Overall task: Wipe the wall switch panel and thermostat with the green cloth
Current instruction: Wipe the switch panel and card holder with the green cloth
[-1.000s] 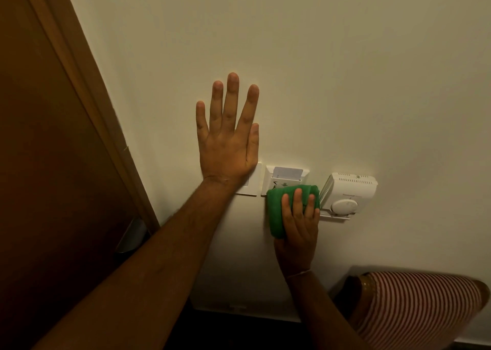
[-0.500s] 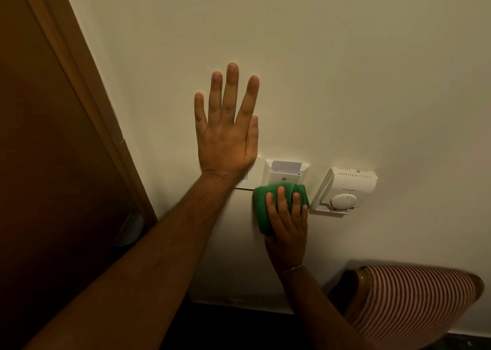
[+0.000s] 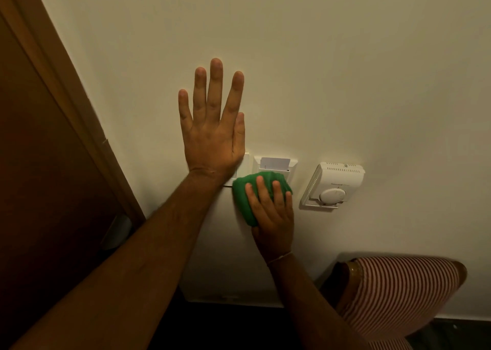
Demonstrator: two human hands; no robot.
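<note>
Left hand (image 3: 212,134): spread flat on the cream wall (image 3: 345,70), heel over the white plastic switch panel (image 3: 245,163), may press a switch.
Green cloth (image 3: 247,198): bunched under right hand (image 3: 271,211), at card-slot plate's (image 3: 275,163) lower edge; could snag the card.
White boxy thermostat (image 3: 334,185): rightward, apart from cloth; dial may turn when wiped.

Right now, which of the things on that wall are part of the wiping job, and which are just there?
Part of the job:
green cloth
right hand
switch panel
thermostat

Just there:
left hand, flat on the wall
wooden door
striped chair
</note>
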